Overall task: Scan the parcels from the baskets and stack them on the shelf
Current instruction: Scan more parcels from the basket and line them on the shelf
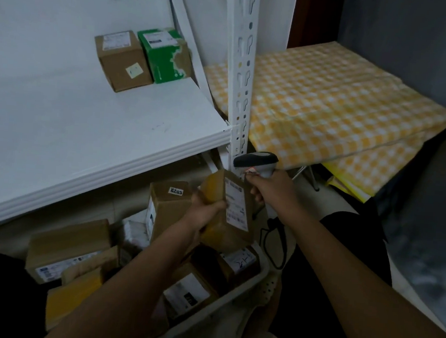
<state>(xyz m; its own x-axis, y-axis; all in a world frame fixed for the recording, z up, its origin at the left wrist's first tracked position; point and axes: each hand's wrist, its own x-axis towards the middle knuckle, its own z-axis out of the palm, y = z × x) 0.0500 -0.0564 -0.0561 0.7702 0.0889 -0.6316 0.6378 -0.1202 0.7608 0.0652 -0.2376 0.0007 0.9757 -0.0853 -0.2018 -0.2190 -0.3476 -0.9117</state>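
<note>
Parcel [226, 211] held up, label facing the scanner [257, 162].
Left hand [205, 210] grips its side, leaving the label bare; right hand [271, 186] grips the scanner just above.

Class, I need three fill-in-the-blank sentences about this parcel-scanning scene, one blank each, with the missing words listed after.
1. The right hand grips a grey handheld barcode ____ above the labelled brown cardboard parcel held by the left hand.
2. On the white metal shelf, a brown cardboard box stands beside a ____ box with a white label.
3. The folding table to the right of the shelf post is covered with a yellow-and-white ____ cloth.

Missing words: scanner; green; checked
</note>
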